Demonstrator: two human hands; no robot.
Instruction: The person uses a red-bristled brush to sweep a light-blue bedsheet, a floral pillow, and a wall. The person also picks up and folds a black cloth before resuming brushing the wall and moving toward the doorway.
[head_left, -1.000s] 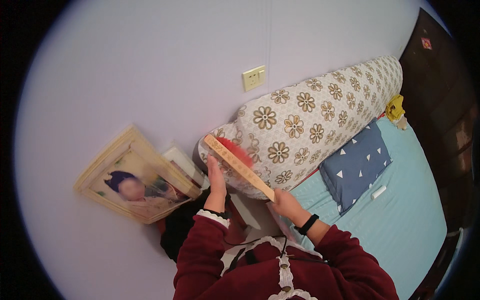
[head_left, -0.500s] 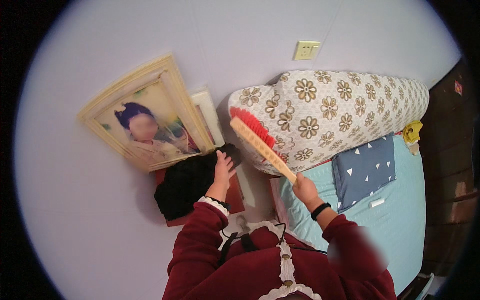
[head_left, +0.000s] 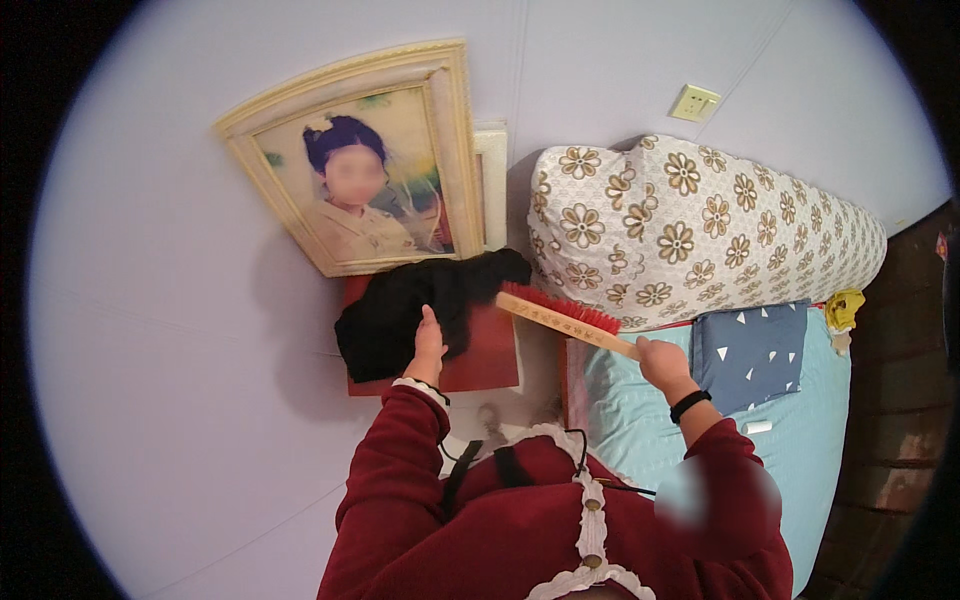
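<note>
My right hand [head_left: 665, 364] grips the end of a wooden-handled brush [head_left: 562, 320] with red bristles. The brush points leftward, bristles facing up and away, and its far end is near the edge of a black cloth item [head_left: 385, 325], fluffy or bunched up. My left hand [head_left: 430, 342] is open with fingers stretched, in front of the black item; whether it touches it I cannot tell. The black item lies on a reddish-brown small table [head_left: 492, 362].
A cream-framed portrait [head_left: 460, 130] leans on the wall behind the table. To the right is a bed with a light-blue sheet [head_left: 640, 420], a flower-patterned padded headboard [head_left: 715, 215], a navy pillow [head_left: 750, 355] and a small white object [head_left: 758, 427]. A yellow cloth [head_left: 845, 308] lies farther right.
The brush has swung down from in front of the flowered headboard toward the table, now nearer level. My left hand has moved lower, off the black item's right part. The view has shifted.
</note>
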